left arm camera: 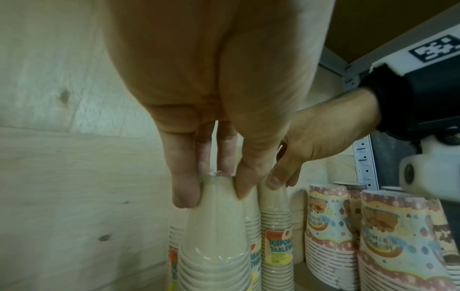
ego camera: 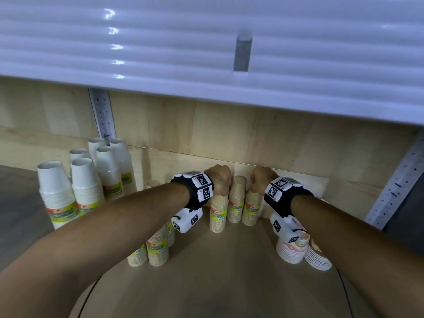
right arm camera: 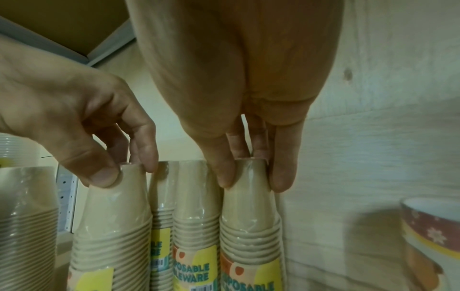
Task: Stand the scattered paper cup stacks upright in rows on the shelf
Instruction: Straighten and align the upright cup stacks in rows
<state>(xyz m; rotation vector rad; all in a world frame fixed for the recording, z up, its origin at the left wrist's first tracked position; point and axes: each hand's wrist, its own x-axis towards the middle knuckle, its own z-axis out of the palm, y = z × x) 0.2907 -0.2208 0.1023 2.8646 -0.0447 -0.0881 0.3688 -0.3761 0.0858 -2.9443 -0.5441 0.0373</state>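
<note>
Three wrapped kraft cup stacks stand upright in a row near the shelf's back wall. My left hand point(ego camera: 221, 182) pinches the top of the left stack point(ego camera: 218, 213) from above; in the left wrist view my left hand point(left arm camera: 214, 189) has thumb and fingers curled round that stack's top point(left arm camera: 214, 226). My right hand point(ego camera: 259, 181) grips the top of the right stack point(ego camera: 252, 208), and the right wrist view shows this hand point(right arm camera: 252, 177) on it point(right arm camera: 251, 212). The middle stack point(ego camera: 237, 198) stands free between them.
White cup stacks point(ego camera: 87, 187) stand at the back left. More kraft stacks point(ego camera: 158, 246) stand under my left forearm. Patterned birthday stacks point(ego camera: 291, 249) lean at the right. The wooden shelf board point(ego camera: 229, 283) runs toward me, and a white upper shelf point(ego camera: 206, 65) hangs low overhead.
</note>
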